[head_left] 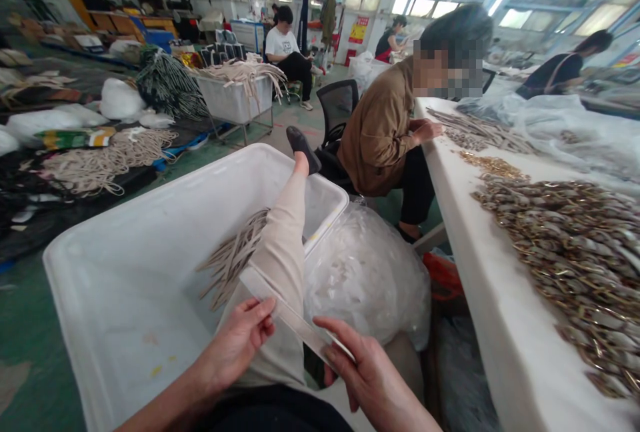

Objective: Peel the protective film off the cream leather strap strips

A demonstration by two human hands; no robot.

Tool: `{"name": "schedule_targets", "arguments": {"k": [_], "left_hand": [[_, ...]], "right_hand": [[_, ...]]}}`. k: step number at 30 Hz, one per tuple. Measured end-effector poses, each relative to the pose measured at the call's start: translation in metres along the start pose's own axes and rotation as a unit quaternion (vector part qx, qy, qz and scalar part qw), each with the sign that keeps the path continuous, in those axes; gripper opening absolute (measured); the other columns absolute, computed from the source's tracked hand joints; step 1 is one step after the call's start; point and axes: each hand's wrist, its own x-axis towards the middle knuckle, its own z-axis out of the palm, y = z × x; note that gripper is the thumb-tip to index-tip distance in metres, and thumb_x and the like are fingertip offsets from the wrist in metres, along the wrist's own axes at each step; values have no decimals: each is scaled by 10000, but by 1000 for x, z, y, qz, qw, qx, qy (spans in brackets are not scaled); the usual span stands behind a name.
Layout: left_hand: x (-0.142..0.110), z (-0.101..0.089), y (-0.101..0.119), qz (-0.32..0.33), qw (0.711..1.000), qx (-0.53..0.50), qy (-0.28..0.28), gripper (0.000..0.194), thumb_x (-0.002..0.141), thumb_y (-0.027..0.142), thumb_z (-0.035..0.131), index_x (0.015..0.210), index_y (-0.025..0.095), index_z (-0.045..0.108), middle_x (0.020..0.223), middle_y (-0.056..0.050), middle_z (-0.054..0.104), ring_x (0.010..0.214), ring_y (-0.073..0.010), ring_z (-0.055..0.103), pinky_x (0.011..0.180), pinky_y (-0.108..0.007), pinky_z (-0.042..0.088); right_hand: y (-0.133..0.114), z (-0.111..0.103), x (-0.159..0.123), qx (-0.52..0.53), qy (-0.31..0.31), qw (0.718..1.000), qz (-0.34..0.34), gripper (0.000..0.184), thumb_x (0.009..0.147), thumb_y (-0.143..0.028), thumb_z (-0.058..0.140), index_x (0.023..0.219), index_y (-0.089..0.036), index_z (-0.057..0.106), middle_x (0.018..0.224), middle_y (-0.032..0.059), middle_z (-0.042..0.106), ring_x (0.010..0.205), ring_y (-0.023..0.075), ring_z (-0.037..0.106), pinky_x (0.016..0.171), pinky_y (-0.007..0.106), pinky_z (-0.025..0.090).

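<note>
A flat pale beige strap [300, 327] lies slantwise across my raised thigh, between my two hands. My left hand [243, 337] pinches it near its upper, wider end with thumb and fingertips. Toward the lower end, my right hand [370, 369] grips the strap between thumb and fingers, its index finger stretched along it. My leg in beige trousers [283, 239] rests over a big white plastic tub [135, 239]. Inside that tub, beyond the leg, sits a bundle of similar beige straps [240, 245].
A white table [465, 232] on the right bears a heap of straps with gold metal parts [575, 245]. Beneath its edge stands a bulging clear plastic bag [365, 272]. A co-worker in brown [380, 125] sits at the table. Corded bundles [110, 159] lie at left.
</note>
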Motion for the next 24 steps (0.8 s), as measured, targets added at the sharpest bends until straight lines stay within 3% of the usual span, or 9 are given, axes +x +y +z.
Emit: {"name": "schedule_targets", "arguments": {"k": [4,6,10,14,18,21,24], "left_hand": [[-10,12,-21,-45,991,49,-114,337,583,251,951,716,90,686,628,-6,616,564,-104,582,557,-210,511],[-12,14,-24,-47,986,65,-145,396,557,328,962,718,76,703,625,-15,619,571,-108,585,565,-210,511],[-10,7,-7,-27,998,8,-56,385,480,202,988,702,108,688,648,16,624,540,-82,566,521,-194,517],[-10,0,8,-64,997,-43,-12,275,598,51,906,692,117,656,606,38,590,505,-79,563,497,-202,531],[-15,1,8,-103,993,-54,-26,313,576,55,919,664,128,628,562,47,569,482,-81,552,491,-206,522],[-18,4,3,-123,989,-45,-62,410,476,153,986,672,138,626,554,47,571,482,-80,537,495,-202,501],[-18,7,-4,-141,983,-32,-115,433,480,233,996,718,130,649,571,35,579,493,-70,526,502,-183,460]], "right_hand": [[-10,12,23,-27,21,999,-32,400,991,-357,468,1371,-270,558,729,-18,678,452,79,495,505,197,426],[-15,14,28,0,11,999,-40,411,1001,-374,445,1385,-266,541,747,-18,673,444,77,498,490,195,422],[-15,3,10,32,-15,997,-74,414,1005,-468,454,1311,-239,613,845,27,712,514,100,545,484,197,443],[-2,-9,-7,-29,91,979,-178,450,840,-517,728,1215,-269,709,1087,93,749,946,246,699,715,274,568],[6,-8,-1,-92,152,934,-310,297,910,-300,687,1205,-302,718,1197,97,742,1058,247,717,919,337,563],[2,-4,9,-133,140,918,-348,237,913,-219,663,1117,-299,754,1219,100,736,999,221,744,848,287,584],[-7,1,23,-165,117,912,-356,164,921,-240,652,1024,-272,775,1200,109,743,945,211,756,798,259,587]]}}
